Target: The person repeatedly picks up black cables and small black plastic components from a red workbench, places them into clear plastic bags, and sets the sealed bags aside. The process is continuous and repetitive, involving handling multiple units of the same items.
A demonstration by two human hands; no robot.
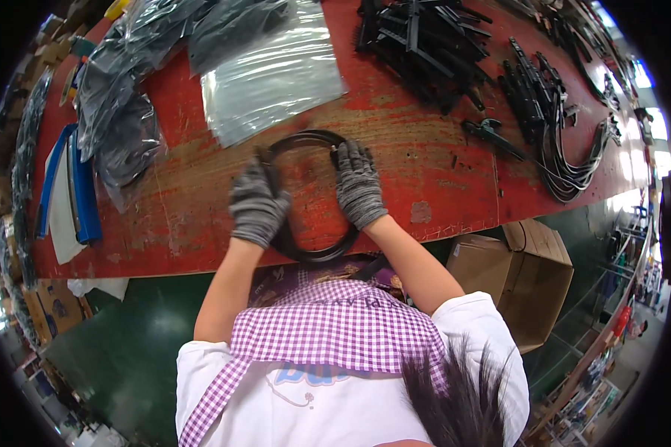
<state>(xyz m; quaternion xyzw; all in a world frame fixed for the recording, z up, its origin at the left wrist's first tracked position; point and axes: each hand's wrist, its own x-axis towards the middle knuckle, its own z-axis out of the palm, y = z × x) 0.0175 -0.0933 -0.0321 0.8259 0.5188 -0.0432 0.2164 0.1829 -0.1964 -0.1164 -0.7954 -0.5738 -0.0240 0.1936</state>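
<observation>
A black cable wound into a ring-shaped coil (317,255) lies at the front edge of the red worktable, its near side reaching to the edge. My left hand (259,201), in a grey striped knit glove, closes on the coil's left side and is slightly blurred. Across the ring, my right hand (358,186), gloved alike, has its fingers bent over the right side. A small metallic cable end shows beside the right fingertips. Beyond the coil, a stack of clear plastic bags (276,97) lies flat on the table, apart from both hands.
Bagged dark items (123,119) heap up at left, near a blue-and-white holder (86,190). Black toothed plastic parts (421,45) are piled at the back. Black tools and a grey cable bundle (566,167) lie at right. An opened cardboard box (518,279) stands below the table edge.
</observation>
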